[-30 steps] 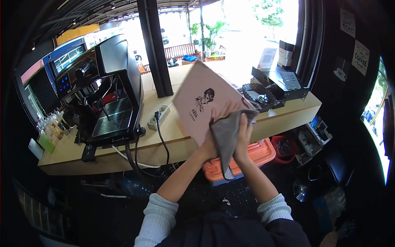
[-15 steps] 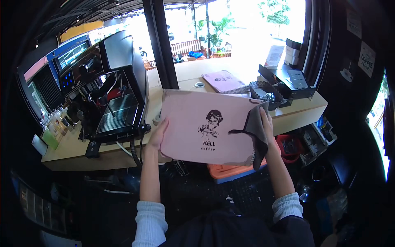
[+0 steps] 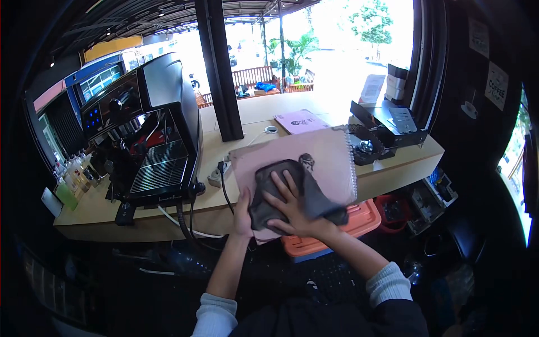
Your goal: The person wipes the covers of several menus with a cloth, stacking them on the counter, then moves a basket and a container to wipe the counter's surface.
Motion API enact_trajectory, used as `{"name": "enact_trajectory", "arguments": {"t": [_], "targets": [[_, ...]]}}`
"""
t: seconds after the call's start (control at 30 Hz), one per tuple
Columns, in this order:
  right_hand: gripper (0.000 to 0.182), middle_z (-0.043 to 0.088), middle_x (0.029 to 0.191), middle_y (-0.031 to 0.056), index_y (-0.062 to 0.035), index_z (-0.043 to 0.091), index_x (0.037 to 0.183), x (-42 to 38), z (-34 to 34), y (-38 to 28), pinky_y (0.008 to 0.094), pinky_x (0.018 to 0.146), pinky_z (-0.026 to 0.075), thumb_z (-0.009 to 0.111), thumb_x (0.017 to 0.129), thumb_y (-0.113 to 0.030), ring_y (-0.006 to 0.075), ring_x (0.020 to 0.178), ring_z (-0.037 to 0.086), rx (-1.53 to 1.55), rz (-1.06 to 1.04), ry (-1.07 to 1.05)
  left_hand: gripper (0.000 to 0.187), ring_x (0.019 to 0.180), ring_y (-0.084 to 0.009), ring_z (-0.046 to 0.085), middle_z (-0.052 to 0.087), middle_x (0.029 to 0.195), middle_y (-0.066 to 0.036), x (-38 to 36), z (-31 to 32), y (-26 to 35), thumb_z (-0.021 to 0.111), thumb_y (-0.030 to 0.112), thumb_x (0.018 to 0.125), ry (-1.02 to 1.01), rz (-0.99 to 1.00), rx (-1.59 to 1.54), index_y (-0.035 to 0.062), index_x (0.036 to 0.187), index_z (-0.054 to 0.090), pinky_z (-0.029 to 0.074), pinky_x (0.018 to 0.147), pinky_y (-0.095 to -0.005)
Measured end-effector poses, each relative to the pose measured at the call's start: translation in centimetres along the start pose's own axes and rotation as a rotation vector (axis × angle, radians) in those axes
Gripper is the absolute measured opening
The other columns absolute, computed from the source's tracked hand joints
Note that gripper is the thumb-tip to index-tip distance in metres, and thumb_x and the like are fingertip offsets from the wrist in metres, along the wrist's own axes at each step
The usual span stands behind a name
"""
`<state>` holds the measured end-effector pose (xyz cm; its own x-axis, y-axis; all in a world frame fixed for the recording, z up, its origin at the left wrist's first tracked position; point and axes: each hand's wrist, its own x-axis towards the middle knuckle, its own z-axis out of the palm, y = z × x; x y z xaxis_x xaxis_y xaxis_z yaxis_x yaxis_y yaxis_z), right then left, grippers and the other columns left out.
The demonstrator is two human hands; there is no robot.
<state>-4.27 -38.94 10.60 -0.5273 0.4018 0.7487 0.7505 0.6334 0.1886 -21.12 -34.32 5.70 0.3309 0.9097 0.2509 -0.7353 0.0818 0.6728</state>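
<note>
Under the spread fingers [image 3: 279, 185] of the right hand [image 3: 292, 210] lies a grey cloth [image 3: 292, 194], pressed flat against the cover of a pink spiral-bound menu [image 3: 325, 157]. Those fingers are fanned apart, palm down, not gripping anything. The left hand [image 3: 243, 210] holds the menu's lower left edge; its fingers are behind the cover, so how they close cannot be told, though the thumb lies along the pink edge.

The menu is held in the air in front of the person, over the near edge of a pale wooden counter [image 3: 269, 109]. Its cover tilts up toward the camera. The spiral binding runs down its right side, and the long axis runs from lower left to upper right. A dark printed figure shows just above the cloth.

Beyond the hands, one more pink menu [image 3: 300, 121] lies flat on the counter farther back, making two menus in all. One cloth is visible. One large espresso machine [image 3: 146, 129] stands on the counter to the left, with a white power strip [image 3: 218, 174] beside it. A black till tray [image 3: 390, 121] sits on the right end. One orange crate [image 3: 342, 230] rests below the counter.

The room is a dim coffee stand with black walls and a black post [image 3: 216, 67], opening onto bright daylight, trees and a wooden fence outside.
</note>
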Motion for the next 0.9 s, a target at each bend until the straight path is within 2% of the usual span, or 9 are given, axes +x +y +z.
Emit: {"name": "enact_trajectory", "arguments": {"t": [0.03, 0.1, 0.17, 0.27, 0.37, 0.47, 0.6, 0.67, 0.9], "targets": [[0.056, 0.039, 0.131, 0.0197, -0.0080, 0.050, 0.123, 0.2, -0.6, 1.2, 0.0445, 0.103, 0.022, 0.053, 0.079, -0.042, 0.0333, 0.123, 0.032, 0.076, 0.033, -0.090, 0.048, 0.118, -0.0242, 0.045, 0.044, 0.128, -0.013, -0.3, -0.3, -0.5, 0.036, 0.033, 0.096, -0.270, 0.018, -0.161, 0.0026, 0.133, 0.031, 0.039, 0.097, -0.0365], [0.067, 0.030, 0.138, 0.0185, -0.0105, 0.040, 0.132, 0.5, -0.7, 5.0, 0.0439, 0.108, 0.014, 0.056, 0.077, -0.045, 0.0327, 0.133, 0.019, 0.125, 0.252, -0.163, 0.051, 0.121, -0.0241, 0.042, 0.038, 0.133, -0.013, -1.2, 0.3, -0.8, 0.036, 0.033, 0.096, -0.104, 0.091, 0.064, 0.0037, 0.136, 0.024, 0.037, 0.099, -0.0373], [0.058, 0.022, 0.143, 0.0190, -0.0094, 0.034, 0.135, -0.2, 4.5, 10.6, 0.0435, 0.109, 0.011, 0.048, 0.087, -0.037, 0.0353, 0.134, 0.014, 0.485, 0.589, 0.427, 0.053, 0.121, -0.0235, 0.042, 0.039, 0.132, -0.013, -2.7, 0.0, -0.9, 0.037, 0.034, 0.096, -0.098, 0.067, 0.029, 0.0040, 0.136, 0.021, 0.036, 0.100, -0.0379], [0.057, 0.012, 0.147, 0.0174, -0.0095, 0.030, 0.137, 1.2, 4.4, 11.1, 0.0578, 0.105, 0.008, 0.047, 0.089, -0.033, 0.0414, 0.134, 0.008, -0.001, 0.801, 0.161, 0.054, 0.122, -0.0219, 0.040, 0.039, 0.132, -0.012, -2.4, 0.8, -1.6, 0.038, 0.035, 0.095, -0.092, 0.153, 0.179, 0.0051, 0.137, 0.021, 0.034, 0.101, -0.0366], [0.061, 0.015, 0.147, 0.0175, -0.0176, 0.037, 0.135, 2.0, 5.2, 2.7, 0.0654, 0.100, 0.008, 0.054, 0.080, -0.038, 0.0422, 0.134, 0.010, 0.047, 0.441, 0.119, 0.054, 0.123, -0.0207, 0.038, 0.039, 0.132, -0.012, -0.2, 1.2, -1.8, 0.038, 0.037, 0.095, -0.021, 0.131, 0.117, 0.0052, 0.136, 0.023, 0.034, 0.101, -0.0354], [0.062, 0.021, 0.144, 0.0179, -0.0208, 0.037, 0.135, 3.2, 1.5, 0.1, 0.0556, 0.105, 0.013, 0.056, 0.079, -0.038, 0.0423, 0.133, 0.015, 0.149, 0.239, -0.117, 0.059, 0.124, -0.0217, 0.038, 0.038, 0.132, -0.014, 0.1, 0.5, -2.2, 0.033, 0.045, 0.095, 0.010, 0.188, 0.132, 0.0034, 0.136, 0.023, 0.032, 0.102, -0.0358], [0.055, 0.020, 0.144, 0.0202, -0.0105, 0.040, 0.132, 4.1, 4.7, 7.2, 0.0560, 0.105, 0.011, 0.052, 0.084, -0.036, 0.0433, 0.132, 0.015, 0.334, 0.542, 0.379, 0.064, 0.122, -0.0238, 0.040, 0.037, 0.133, -0.015, -1.1, 1.6, -1.2, 0.030, 0.049, 0.094, -0.047, 0.160, 0.182, 0.0023, 0.136, 0.021, 0.033, 0.102, -0.0358], [0.052, 0.019, 0.145, 0.0183, -0.0093, 0.041, 0.130, 4.8, 4.9, 6.5, 0.0608, 0.103, 0.009, 0.052, 0.085, -0.032, 0.0429, 0.132, 0.013, -0.049, 0.584, 0.160, 0.065, 0.123, -0.0245, 0.039, 0.035, 0.135, -0.015, -0.9, 1.7, -1.8, 0.027, 0.051, 0.094, 0.008, 0.149, 0.264, 0.0029, 0.137, 0.020, 0.032, 0.102, -0.0364], [0.056, 0.024, 0.145, 0.0129, -0.0189, 0.038, 0.135, 2.2, 2.0, 1.6, 0.0557, 0.106, 0.008, 0.050, 0.084, -0.036, 0.0367, 0.134, 0.017, 0.210, 0.088, -0.038, 0.070, 0.127, -0.0237, 0.033, 0.030, 0.139, -0.012, -1.1, 1.7, -0.7, 0.024, 0.055, 0.092, -0.001, 0.198, 0.194, 0.0041, 0.139, 0.018, 0.031, 0.103, -0.0361]]}}
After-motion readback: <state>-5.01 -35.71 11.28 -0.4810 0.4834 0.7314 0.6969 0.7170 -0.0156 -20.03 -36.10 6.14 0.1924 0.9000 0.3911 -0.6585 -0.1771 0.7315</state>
